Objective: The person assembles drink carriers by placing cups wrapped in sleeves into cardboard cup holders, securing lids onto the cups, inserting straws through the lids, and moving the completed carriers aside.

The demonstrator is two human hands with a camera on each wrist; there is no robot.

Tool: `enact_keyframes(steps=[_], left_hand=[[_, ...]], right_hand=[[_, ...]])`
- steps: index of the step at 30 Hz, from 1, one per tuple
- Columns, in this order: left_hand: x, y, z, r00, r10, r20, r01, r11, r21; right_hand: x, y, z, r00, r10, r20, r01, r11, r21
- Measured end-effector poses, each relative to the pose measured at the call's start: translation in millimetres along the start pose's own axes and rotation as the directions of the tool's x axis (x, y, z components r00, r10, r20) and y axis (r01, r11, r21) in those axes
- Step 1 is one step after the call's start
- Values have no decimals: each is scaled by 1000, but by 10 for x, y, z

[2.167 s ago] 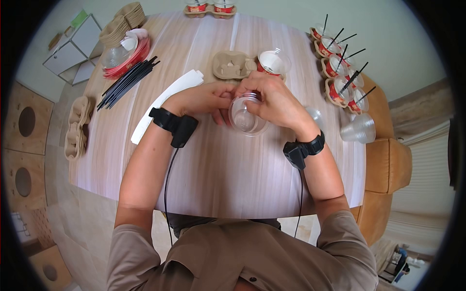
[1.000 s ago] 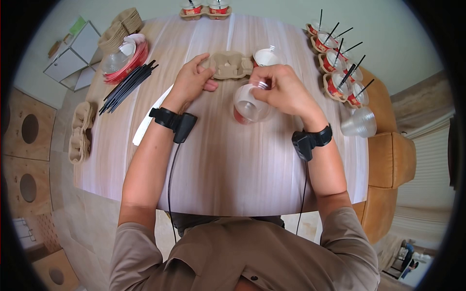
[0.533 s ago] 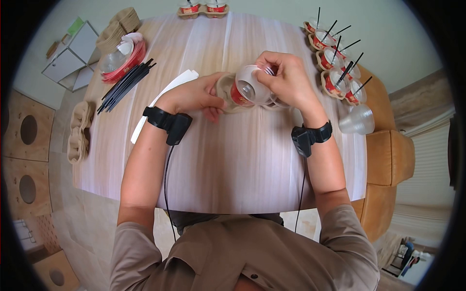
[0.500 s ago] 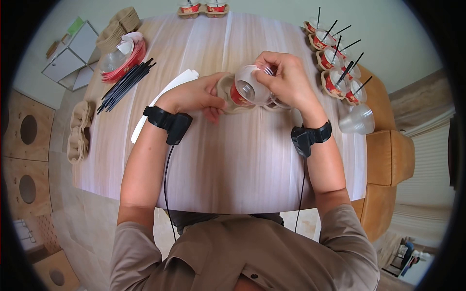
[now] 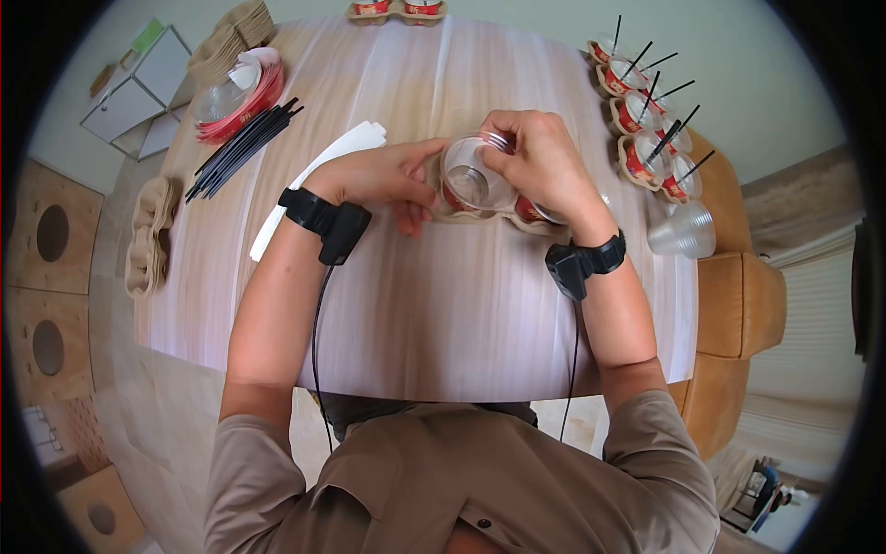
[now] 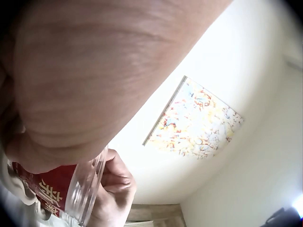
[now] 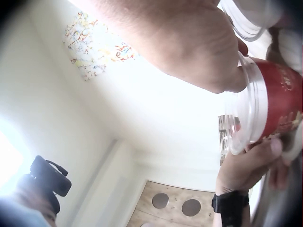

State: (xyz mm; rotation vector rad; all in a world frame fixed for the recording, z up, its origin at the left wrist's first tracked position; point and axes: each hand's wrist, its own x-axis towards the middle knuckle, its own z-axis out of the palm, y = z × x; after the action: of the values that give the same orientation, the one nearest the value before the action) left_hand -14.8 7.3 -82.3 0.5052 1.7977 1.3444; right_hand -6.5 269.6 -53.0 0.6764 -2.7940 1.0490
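Note:
My right hand (image 5: 544, 157) pinches the rim of a clear plastic cup (image 5: 472, 187) with a red sleeve (image 7: 281, 99). The cup is in the left well of a brown pulp cup carrier (image 5: 475, 218), whose front edge overlaps the sleeve's bottom. My left hand (image 5: 388, 183) holds the carrier's left end, thumb beside the cup in the right wrist view. A second red-sleeved cup (image 5: 528, 209) is in the right well, largely hidden beneath my right hand.
Black straws (image 5: 242, 148), red sleeves (image 5: 249, 106) and stacked carriers (image 5: 221, 55) lie at the back left. White paper strips (image 5: 318, 180) lie left of my hand. Filled carriers with straws (image 5: 641, 115) line the right edge, near nested clear cups (image 5: 683, 231).
My left hand has left the cup for the carrier, which has come nearer. My right hand has carried the cup over to the carrier's left well and lowered it.

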Motion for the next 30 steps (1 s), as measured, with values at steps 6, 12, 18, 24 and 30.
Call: enact_keyframes(steps=[6, 12, 18, 24, 30], left_hand=[[20, -20, -13, 1000, 28, 7, -27, 999, -29], [1, 36, 8, 1000, 18, 0, -18, 999, -31], [18, 9, 1, 1000, 17, -5, -17, 999, -50], [24, -13, -4, 1000, 18, -7, -18, 998, -62], [-36, 17, 6, 998, 12, -64, -14, 999, -42]], right_hand=[[12, 36, 44, 999, -34, -18, 32, 996, -85], [17, 62, 83, 998, -59, -34, 54, 990, -127], [20, 63, 105, 998, -53, -38, 47, 988, -148], [15, 43, 122, 999, -32, -35, 26, 985, -169], [12, 56, 111, 998, -43, -40, 35, 984, -176]])
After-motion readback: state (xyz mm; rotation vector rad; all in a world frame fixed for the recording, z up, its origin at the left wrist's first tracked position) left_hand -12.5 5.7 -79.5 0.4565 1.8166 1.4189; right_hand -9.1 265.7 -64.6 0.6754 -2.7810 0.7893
